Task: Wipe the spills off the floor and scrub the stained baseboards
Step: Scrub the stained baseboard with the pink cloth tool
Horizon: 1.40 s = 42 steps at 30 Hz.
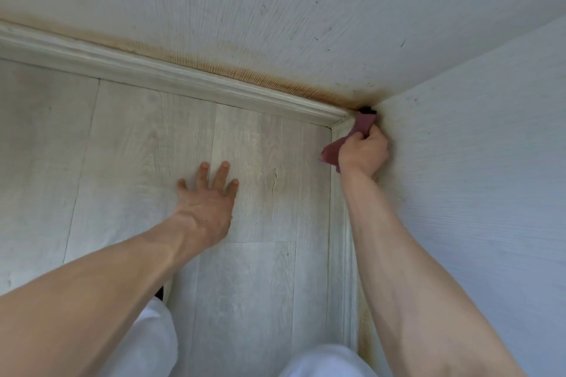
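Pale plank floor (251, 168) bore the flat, released left hand (208, 208). At two o'clock, the right hand (363, 151) clenched a maroon cloth (363, 124) against the corner baseboard (183, 75); hard scrubbing might smear the brown stain.

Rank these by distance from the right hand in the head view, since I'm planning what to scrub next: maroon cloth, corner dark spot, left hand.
1. maroon cloth: gripped in the right hand.
2. dark spot: in the corner, just past the cloth.
3. left hand: flat on the floor, leftward.

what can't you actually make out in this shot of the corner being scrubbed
Head view only:
- Corner joint of the baseboards: covered by the cloth and the right hand.
- Small dark thing above the cloth: too small to identify.
- Floor under the left hand: hidden by the palm.
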{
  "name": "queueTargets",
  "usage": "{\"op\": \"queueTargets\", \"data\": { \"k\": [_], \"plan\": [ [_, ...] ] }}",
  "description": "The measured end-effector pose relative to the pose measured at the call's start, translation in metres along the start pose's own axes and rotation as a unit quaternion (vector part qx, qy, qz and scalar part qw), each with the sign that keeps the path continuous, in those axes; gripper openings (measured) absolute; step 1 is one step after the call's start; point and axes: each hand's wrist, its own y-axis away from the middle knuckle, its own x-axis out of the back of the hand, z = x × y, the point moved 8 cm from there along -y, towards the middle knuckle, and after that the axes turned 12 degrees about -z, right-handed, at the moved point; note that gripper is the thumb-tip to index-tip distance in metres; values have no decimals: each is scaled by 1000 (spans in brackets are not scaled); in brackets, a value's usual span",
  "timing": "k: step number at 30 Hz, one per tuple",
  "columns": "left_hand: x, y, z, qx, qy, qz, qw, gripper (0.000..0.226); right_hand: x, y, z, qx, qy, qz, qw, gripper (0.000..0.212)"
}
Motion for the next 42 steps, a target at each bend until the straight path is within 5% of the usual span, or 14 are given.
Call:
{"op": "queueTargets", "data": {
  "k": [7, 14, 17, 19, 22, 24, 26, 29, 33, 37, 39, 42],
  "plan": [
    [-5, -8, -1, 4, -9, -10, 1000, 83, -41, -19, -13, 11, 100, -9, 995, 42],
    [-10, -9, 0, 6, -25, -4, 1000, 84, -21, 4, -31, 166, 167, -151, 960, 43],
    [-10, -9, 0, 8, -33, 2, 999, 86, -5, 13, 7, -67, -94, -170, 979, 32],
    [-10, -7, 1, 6, -32, 2, 999, 86, -10, 38, 34, -243, -257, -218, 910, 21],
    [-10, -7, 1, 6, -33, 4, 999, 86, -7, 55, 36, -284, -272, -278, 876, 18],
    [-10, -6, 0, 6, -37, 3, 999, 85, 10, 36, 22, -170, -184, -216, 944, 16],
    [-10, -6, 1, 4, -36, 2, 999, 83, 27, 11, -16, 44, 33, -131, 990, 14],
    [-8, -5, 0, 3, -34, 0, 999, 82, 19, -5, -69, 265, 354, -49, 896, 14],
    [-7, -3, 1, 0, -34, -5, 999, 80, -25, -11, -67, 295, 566, -116, 761, 27],
    [-8, -3, 0, 5, -36, -8, 999, 83, -34, -4, -54, 315, 654, -109, 679, 32],
    [-7, -2, 0, 4, -34, -9, 999, 81, -31, -1, -50, 334, 669, -91, 657, 35],
    [-4, 1, -1, 0, -32, -8, 999, 77, -26, 3, -43, 324, 645, -87, 687, 33]
  ]
}}
